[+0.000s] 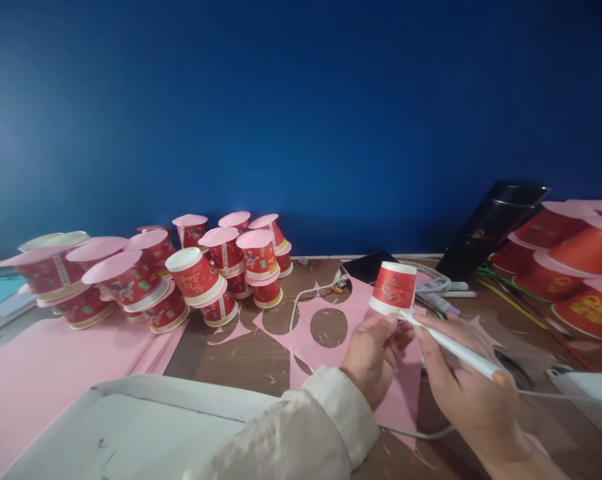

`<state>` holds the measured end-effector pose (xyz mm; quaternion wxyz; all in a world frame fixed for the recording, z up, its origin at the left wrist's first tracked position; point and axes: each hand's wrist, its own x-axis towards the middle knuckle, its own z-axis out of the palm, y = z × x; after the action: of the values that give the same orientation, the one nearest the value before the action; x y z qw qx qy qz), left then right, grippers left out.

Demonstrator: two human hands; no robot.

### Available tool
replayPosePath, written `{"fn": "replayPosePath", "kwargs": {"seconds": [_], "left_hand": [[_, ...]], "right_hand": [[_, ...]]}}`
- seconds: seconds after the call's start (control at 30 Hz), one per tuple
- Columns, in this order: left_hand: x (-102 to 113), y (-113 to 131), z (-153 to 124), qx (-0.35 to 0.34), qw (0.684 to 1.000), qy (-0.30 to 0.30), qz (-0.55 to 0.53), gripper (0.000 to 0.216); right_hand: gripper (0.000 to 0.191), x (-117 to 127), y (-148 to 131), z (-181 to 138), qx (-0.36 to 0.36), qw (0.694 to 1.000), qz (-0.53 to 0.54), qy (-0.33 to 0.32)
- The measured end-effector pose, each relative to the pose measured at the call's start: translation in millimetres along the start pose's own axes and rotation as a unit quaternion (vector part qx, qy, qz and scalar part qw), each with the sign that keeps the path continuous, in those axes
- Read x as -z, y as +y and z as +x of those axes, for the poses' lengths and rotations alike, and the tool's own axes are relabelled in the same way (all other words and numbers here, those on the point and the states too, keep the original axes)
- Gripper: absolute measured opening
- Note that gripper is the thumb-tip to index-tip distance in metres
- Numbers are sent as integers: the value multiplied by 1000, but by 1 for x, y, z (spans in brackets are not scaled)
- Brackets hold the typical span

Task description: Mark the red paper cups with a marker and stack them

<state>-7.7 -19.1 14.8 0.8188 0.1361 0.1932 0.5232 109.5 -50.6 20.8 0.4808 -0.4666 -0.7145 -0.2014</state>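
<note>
Just above my left hand [375, 357] is a red paper cup [393, 287] with a white rim and a gold pattern, its lower edge gripped by my fingers. My right hand [473, 393] is closed around a slim white pen [453, 343], its tip at the cup's lower edge. Whether the tip touches the cup or something small in my left fingers cannot be made out. Below both hands lies a pink paper sheet [405, 393] with round holes cut out.
Stacked red cups with pink paper discs [221, 237] fill the left; more red cups [585, 253] stand at the right. A black flask [493, 227] leans at the back. Pink sheets [65, 373], a white box-like object [145, 433], cables and a white device [591, 390] surround the work area.
</note>
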Motion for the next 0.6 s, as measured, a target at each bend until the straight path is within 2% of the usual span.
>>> {"fn": "replayPosePath", "kwargs": {"seconds": [0.6], "left_hand": [[-1,0,-1,-9,1000,-13,16,37]], "right_hand": [[17,-1,3,-1,13,1000,-26,-5]]}}
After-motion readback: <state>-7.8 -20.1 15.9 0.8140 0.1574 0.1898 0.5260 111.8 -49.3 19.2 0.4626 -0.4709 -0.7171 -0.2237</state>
